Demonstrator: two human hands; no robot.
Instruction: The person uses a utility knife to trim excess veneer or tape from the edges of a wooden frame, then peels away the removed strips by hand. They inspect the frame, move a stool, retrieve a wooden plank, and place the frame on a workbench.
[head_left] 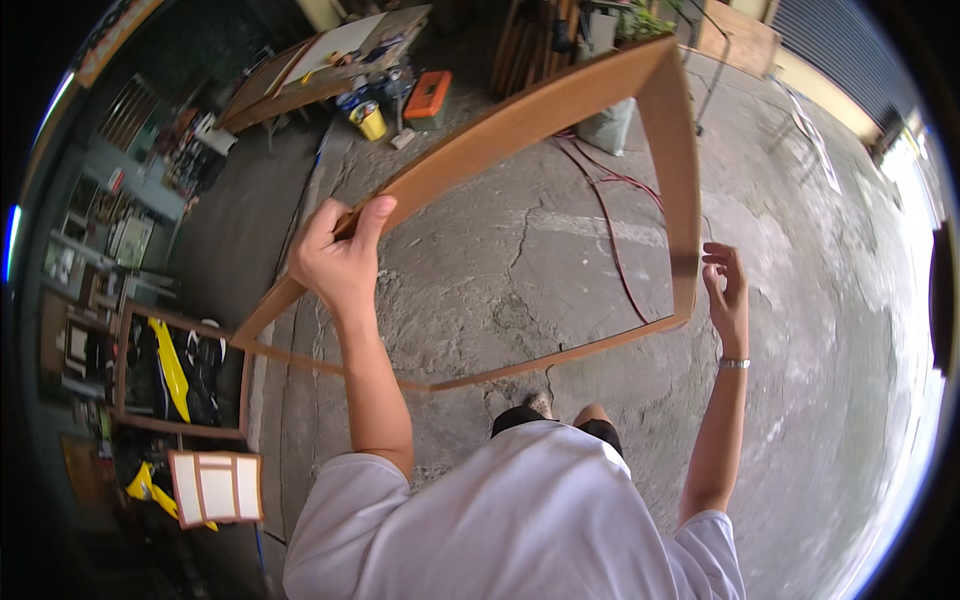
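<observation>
A large, empty brown frame, seemingly wooden, is held up in front of me, tilted, with its far right corner highest. My left hand is closed around its left part, the thumb lying over the bar. Just outside the right side of the frame is my right hand, its fingers apart and slightly bent, holding nothing. A small gap seems to separate it from the frame. A metal watch or bracelet circles my right wrist. Concrete floor shows through the frame's opening.
Red hoses trail across the floor beyond the frame. A cluttered workbench, a yellow bucket and an orange toolbox are at the far left. Nearer left, a dark-framed panel stands by yellow motorcycle-like parts.
</observation>
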